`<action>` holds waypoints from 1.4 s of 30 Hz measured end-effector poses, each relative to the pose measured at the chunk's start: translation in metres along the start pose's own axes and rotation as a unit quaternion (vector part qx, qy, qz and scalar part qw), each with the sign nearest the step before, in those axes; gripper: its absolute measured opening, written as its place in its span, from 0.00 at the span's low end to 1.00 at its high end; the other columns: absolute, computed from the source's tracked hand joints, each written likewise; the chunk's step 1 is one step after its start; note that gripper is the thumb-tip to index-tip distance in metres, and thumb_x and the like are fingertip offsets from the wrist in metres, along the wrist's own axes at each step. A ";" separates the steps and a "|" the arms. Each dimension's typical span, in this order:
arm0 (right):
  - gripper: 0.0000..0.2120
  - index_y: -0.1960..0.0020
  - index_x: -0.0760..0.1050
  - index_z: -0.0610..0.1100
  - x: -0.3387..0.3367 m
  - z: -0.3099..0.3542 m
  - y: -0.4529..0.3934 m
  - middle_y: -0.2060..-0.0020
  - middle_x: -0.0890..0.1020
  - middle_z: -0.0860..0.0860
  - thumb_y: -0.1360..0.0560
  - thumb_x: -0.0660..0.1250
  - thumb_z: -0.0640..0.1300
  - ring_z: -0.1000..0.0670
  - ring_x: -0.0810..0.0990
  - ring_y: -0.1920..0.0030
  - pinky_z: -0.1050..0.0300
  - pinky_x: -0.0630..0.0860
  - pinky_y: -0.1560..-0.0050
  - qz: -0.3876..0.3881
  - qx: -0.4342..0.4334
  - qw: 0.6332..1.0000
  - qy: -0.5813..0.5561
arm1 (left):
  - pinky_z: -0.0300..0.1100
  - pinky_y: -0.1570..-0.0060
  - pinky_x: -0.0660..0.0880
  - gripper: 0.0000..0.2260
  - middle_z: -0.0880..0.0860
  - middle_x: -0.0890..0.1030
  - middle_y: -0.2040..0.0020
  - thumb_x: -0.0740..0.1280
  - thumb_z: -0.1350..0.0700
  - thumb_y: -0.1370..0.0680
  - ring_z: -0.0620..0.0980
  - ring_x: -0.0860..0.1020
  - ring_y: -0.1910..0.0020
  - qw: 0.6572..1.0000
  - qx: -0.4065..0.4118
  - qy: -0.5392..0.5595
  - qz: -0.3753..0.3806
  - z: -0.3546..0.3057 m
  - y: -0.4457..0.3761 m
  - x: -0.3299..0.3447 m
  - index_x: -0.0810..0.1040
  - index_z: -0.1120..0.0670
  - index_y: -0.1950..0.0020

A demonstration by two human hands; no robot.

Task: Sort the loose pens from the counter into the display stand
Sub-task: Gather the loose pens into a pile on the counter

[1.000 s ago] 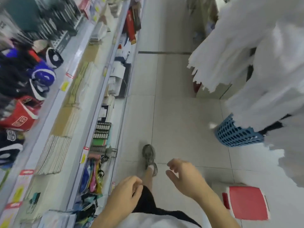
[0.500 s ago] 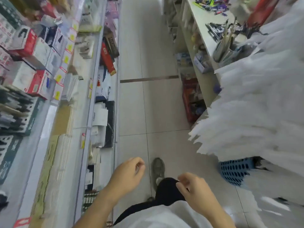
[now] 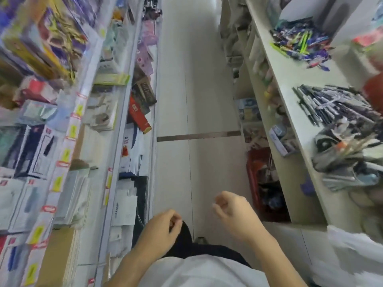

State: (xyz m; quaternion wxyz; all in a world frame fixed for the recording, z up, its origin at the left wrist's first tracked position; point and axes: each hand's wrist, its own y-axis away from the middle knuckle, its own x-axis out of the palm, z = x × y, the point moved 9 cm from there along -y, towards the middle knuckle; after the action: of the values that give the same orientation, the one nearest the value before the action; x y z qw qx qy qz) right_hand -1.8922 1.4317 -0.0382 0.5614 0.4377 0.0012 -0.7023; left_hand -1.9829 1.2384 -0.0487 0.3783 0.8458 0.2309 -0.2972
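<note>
Both hands, left and right, are held loosely curled and empty; light, stiff, slippery dark pens, heaped by the counter front edge, are probably best pinched mid-barrel.

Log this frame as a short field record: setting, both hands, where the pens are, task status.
setting: shop aisle, shelves on both sides
left hand: loosely curled, holds nothing
right hand: loosely curled, holds nothing
dark pens: loose heap on the counter, person's right
coloured pens: second heap, farther along the counter
display stand: not identifiable
task status: no pen picked up yet
</note>
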 end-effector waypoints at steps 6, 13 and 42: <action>0.09 0.45 0.79 0.50 -0.096 0.045 -0.171 0.52 0.83 0.57 0.21 0.66 0.53 0.54 0.81 0.51 0.52 0.80 0.48 -0.031 -0.014 0.999 0.004 | 0.34 0.50 0.74 0.05 0.38 0.78 0.53 0.62 0.44 0.18 0.37 0.77 0.52 1.000 0.012 0.028 -0.005 -0.031 -0.175 -0.082 0.76 0.43 0.49; 0.09 0.40 0.78 0.53 -0.218 0.070 -0.318 0.50 0.81 0.62 0.20 0.66 0.52 0.60 0.80 0.50 0.61 0.80 0.45 -0.079 0.024 0.996 -0.034 | 0.28 0.54 0.71 0.03 0.40 0.78 0.50 0.62 0.48 0.18 0.40 0.77 0.50 0.997 0.079 -0.016 0.017 -0.114 -0.385 -0.197 0.74 0.42 0.46; 0.18 0.37 0.75 0.51 -0.565 -0.135 -0.572 0.43 0.69 0.54 0.25 0.74 0.45 0.55 0.74 0.42 0.59 0.72 0.37 -0.526 0.291 0.755 -0.260 | 0.38 0.37 0.67 0.18 0.44 0.70 0.39 0.68 0.53 0.21 0.44 0.70 0.37 0.828 0.483 -0.149 0.242 -0.584 -0.849 -0.191 0.71 0.51 0.32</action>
State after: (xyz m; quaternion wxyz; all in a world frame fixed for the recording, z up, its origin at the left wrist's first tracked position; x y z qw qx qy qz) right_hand -2.2686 2.1541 -0.0535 -0.0724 0.3105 -0.1195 -0.9403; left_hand -2.4507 2.1766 -0.0325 0.0110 0.8950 -0.2131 -0.3918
